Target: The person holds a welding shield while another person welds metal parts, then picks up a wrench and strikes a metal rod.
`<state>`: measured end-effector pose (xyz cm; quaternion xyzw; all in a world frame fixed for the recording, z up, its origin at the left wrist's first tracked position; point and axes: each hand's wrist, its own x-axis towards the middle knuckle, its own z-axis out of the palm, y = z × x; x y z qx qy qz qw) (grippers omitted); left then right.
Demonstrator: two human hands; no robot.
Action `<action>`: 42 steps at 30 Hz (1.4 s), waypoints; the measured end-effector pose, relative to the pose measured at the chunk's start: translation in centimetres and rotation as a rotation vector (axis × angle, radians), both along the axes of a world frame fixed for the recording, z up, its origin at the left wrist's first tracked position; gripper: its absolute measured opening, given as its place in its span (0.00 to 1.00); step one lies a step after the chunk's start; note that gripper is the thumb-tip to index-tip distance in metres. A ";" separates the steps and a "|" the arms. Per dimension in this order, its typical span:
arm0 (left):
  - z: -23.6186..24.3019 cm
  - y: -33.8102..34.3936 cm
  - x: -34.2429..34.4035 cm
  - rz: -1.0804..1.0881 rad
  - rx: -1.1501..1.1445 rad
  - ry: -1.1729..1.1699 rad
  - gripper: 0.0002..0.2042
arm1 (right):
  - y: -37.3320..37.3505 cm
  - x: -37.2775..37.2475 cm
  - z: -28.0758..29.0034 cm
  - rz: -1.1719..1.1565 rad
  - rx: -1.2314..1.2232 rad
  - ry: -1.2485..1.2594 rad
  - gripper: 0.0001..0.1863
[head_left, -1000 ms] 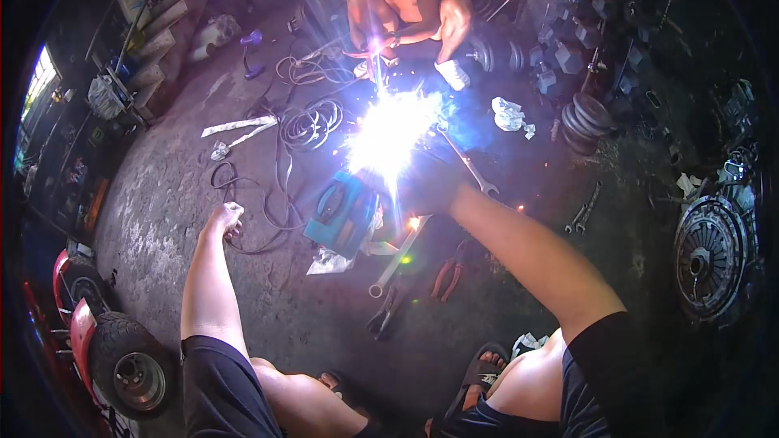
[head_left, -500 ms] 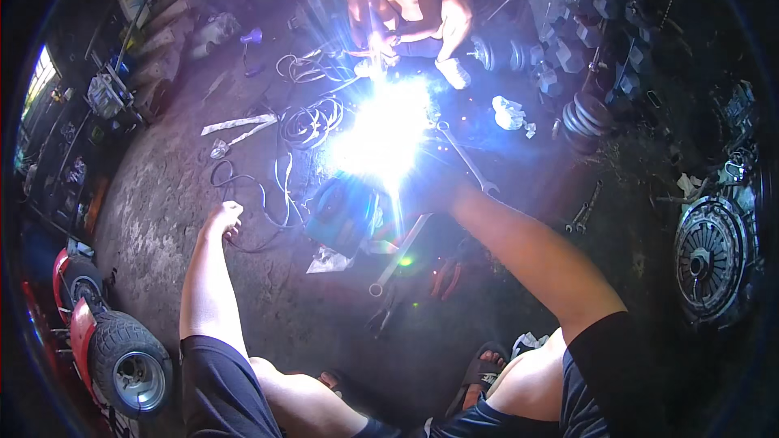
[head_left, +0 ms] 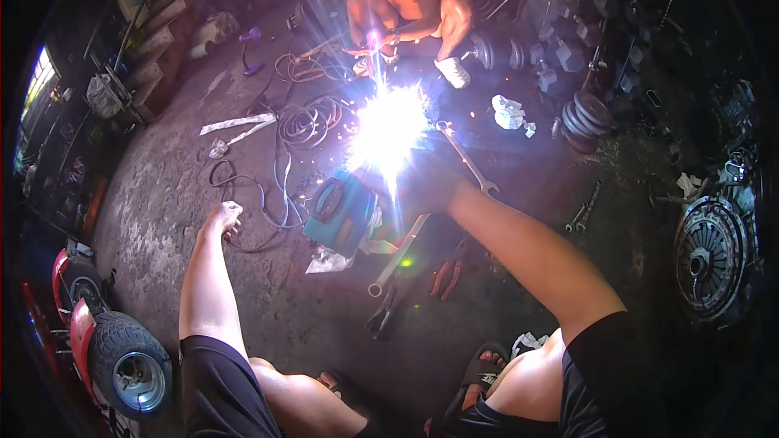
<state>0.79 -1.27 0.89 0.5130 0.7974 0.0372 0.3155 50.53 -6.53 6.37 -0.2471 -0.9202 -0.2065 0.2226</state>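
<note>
My left hand point(head_left: 227, 219) is held out at left with curled fingers, beside a thin dark cable point(head_left: 219, 182); whether it grips anything is unclear. My right hand point(head_left: 422, 191) reaches into a blinding white-blue welding arc point(head_left: 385, 130) with sparks, its fingers lost in glare and shadow. A teal welding machine point(head_left: 341, 215) sits just below the glare, on a crumpled white sheet point(head_left: 324, 259). A large combination wrench point(head_left: 462, 154) lies right of the arc, another point(head_left: 398, 259) below my right hand, near red-handled pliers point(head_left: 446, 272).
A co-worker point(head_left: 406, 0) squats across from me, hands near the arc. Coiled cables point(head_left: 312, 122) lie centre-left, dumbbells point(head_left: 568, 53) and stacked plates point(head_left: 584, 118) at upper right, a round clutch part point(head_left: 706, 259) at right, a small red wheeled vehicle point(head_left: 81, 332) at lower left, concrete steps point(head_left: 166, 40) behind.
The glare swelled half a second ago and is smaller again now, showing the teal machine and the co-worker more clearly. My arms stay in about the same places.
</note>
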 end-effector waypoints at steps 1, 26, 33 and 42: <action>0.0 0.0 0.0 -0.023 0.018 -0.011 0.13 | -0.1 -0.1 0.1 0.008 -0.008 0.005 0.13; -2.8 1.4 -2.4 -0.006 0.039 -0.082 0.13 | 2.1 -0.9 -2.2 -0.293 -0.744 -0.187 0.24; -2.5 1.2 -2.3 -0.005 0.002 -0.143 0.12 | -1.1 -2.0 3.8 0.162 -0.058 0.075 0.25; -3.0 1.2 -3.3 -0.070 0.085 -0.232 0.13 | -2.2 -3.1 2.4 0.253 -0.009 0.076 0.24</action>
